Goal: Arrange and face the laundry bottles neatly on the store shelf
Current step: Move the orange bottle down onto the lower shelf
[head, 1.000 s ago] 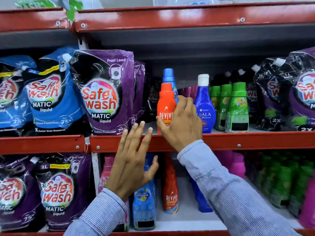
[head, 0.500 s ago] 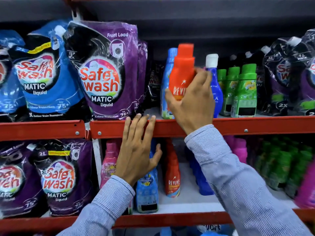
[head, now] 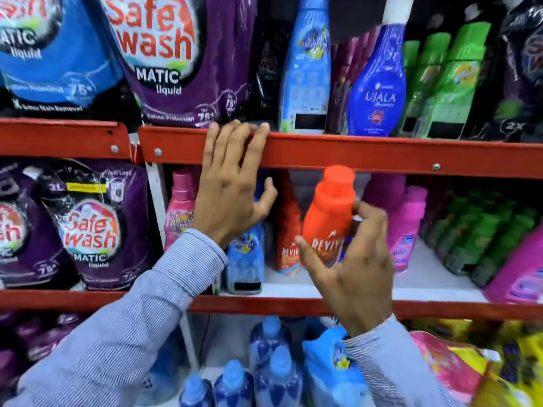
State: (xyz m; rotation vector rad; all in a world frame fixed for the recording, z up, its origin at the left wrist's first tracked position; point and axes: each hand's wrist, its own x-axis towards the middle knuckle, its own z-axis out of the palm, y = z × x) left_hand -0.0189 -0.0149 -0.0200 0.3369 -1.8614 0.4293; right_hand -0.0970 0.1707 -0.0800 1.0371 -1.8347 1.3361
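Observation:
My right hand grips an orange Revive bottle, held tilted in front of the middle shelf, just below the upper red rail. Behind it a second orange Revive bottle stands on the white middle shelf board. My left hand lies flat with spread fingers against the upper rail, its fingertips over the rail's top edge. On the upper shelf stand a light blue bottle, a dark blue Ujala bottle and green bottles.
Purple and blue Safewash pouches fill the left side of both shelves. Pink bottles and green bottles stand right of my hand on the middle shelf. A light blue bottle sits under my left hand. Blue bottles crowd the shelf below.
My right hand has lifted the orange Revive bottle off the upper shelf and brought it down to the middle shelf level. My left hand rose onto the upper rail. The view dropped lower.

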